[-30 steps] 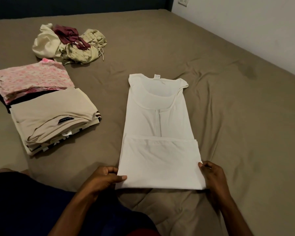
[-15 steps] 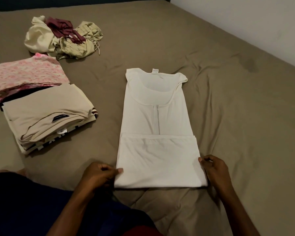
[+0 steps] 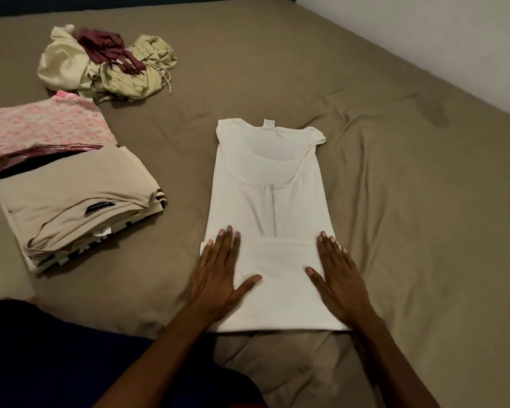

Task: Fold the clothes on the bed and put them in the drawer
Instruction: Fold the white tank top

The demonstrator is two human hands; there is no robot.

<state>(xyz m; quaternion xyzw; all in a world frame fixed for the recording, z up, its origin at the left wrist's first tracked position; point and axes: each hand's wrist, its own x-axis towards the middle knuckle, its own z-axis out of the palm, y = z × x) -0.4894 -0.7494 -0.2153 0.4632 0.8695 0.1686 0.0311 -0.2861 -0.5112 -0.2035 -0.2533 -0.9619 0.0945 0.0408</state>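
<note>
A white shirt (image 3: 270, 201) lies flat on the brown bed (image 3: 395, 187), sides folded in and its bottom part folded up over the body. My left hand (image 3: 218, 275) lies flat, fingers straight, on the left side of the folded-up part. My right hand (image 3: 337, 278) lies flat on its right side. Both palms press the cloth down. To the left sits a stack of folded clothes (image 3: 71, 210), beige on top, with a folded pink floral piece (image 3: 42, 128) behind it. A loose heap of unfolded pale green and maroon clothes (image 3: 106, 63) lies at the back left.
A white wall (image 3: 454, 39) runs along the bed's right edge. My dark-clothed lap (image 3: 56, 357) fills the lower left. Bare, wrinkled sheet stretches to the right of the shirt.
Both hands let go of the fold's side edges, where they were pinching, and moved forward onto the shirt, now lying flat with straight fingers.
</note>
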